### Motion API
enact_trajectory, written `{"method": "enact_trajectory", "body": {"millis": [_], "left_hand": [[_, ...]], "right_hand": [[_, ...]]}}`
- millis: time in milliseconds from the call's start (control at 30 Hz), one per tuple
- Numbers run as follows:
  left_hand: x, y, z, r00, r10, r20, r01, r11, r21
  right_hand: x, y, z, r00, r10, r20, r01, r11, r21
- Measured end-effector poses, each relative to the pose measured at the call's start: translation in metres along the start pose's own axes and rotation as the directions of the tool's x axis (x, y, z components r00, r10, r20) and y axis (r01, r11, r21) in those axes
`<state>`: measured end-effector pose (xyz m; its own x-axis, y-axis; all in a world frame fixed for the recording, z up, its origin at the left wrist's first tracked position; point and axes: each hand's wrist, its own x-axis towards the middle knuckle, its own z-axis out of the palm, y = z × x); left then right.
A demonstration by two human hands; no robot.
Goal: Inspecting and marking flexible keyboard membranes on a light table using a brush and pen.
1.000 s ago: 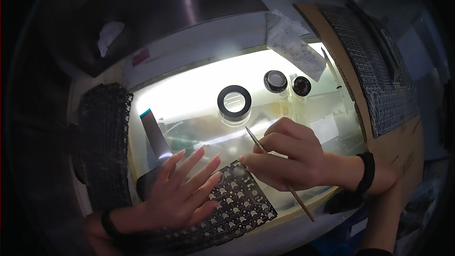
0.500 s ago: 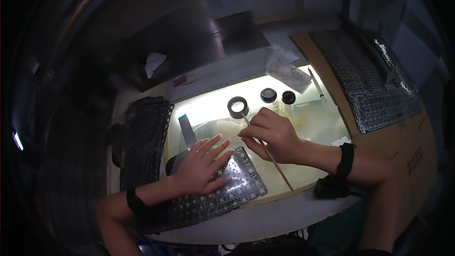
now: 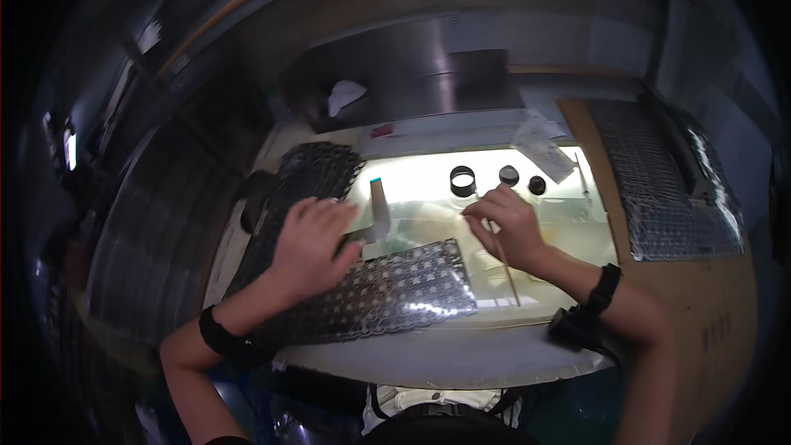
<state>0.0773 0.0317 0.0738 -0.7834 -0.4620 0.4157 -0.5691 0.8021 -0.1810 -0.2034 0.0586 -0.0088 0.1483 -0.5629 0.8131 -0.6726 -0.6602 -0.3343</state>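
From the head view, I am leaning over a pale table (image 3: 428, 358) whose middle is a bright backlit panel (image 3: 428, 177).

My left hand (image 3: 313, 243) lies palm down with its fingers (image 3: 317, 208) spread wide and flat, gripping nothing. It rests on the left end of a dark tray with rows of small star-shaped parts (image 3: 387, 292), which lies on the near part of the table, just this side of the lit panel. A black band sits on that wrist (image 3: 221, 336).

My right hand (image 3: 511, 227) is over the lit panel, to the right of the tray's far corner. Its fingers (image 3: 488, 208) are pinched narrow around a thin wooden stick (image 3: 504, 262); the stick's long end slants back toward me past the hand. Whether its tip touches anything I cannot tell. A black wristband with a cord (image 3: 589, 313) hangs at that wrist.

Just beyond my right hand, on the far edge of the panel, stand a black ring (image 3: 463, 181) and two small black caps (image 3: 509, 175). A narrow strip with a teal end (image 3: 379, 206) lies between my hands. Another dark patterned tray (image 3: 309, 177) sits to the far left, and a mesh-like tray (image 3: 667, 189) rests on a brown board (image 3: 709, 313) at the right.
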Motion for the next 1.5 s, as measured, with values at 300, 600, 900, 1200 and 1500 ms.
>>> {"method": "enact_trajectory", "body": {"millis": [300, 600, 900, 1200, 1500], "left_hand": [[-0.123, -0.021, -0.063, 0.352, -0.894, 0.277, 0.925, 0.377, 0.042], [-0.174, -0.006, -0.030, 0.267, -0.948, 0.175, 0.962, 0.272, 0.008], [-0.194, -0.022, -0.048, 0.124, -0.886, 0.447, 0.807, -0.172, -0.565], [-0.258, -0.020, -0.062, 0.260, -0.877, 0.404, 0.569, -0.199, -0.798], [-0.253, -0.056, -0.032, 0.163, -0.972, 0.169, 0.319, -0.110, -0.941]], "right_hand": [[0.000, -0.002, 0.002, 0.999, 0.034, 0.032, -0.034, 0.999, 0.009], [-0.005, -0.001, 0.001, 1.000, 0.002, 0.017, -0.002, 0.999, -0.040], [-0.003, -0.002, -0.006, 1.000, -0.001, 0.026, 0.002, 0.999, -0.045], [0.004, -0.019, 0.007, 0.760, 0.520, 0.391, -0.625, 0.749, 0.220], [0.037, -0.022, -0.040, 0.813, 0.388, 0.435, -0.547, 0.763, 0.344]]}}
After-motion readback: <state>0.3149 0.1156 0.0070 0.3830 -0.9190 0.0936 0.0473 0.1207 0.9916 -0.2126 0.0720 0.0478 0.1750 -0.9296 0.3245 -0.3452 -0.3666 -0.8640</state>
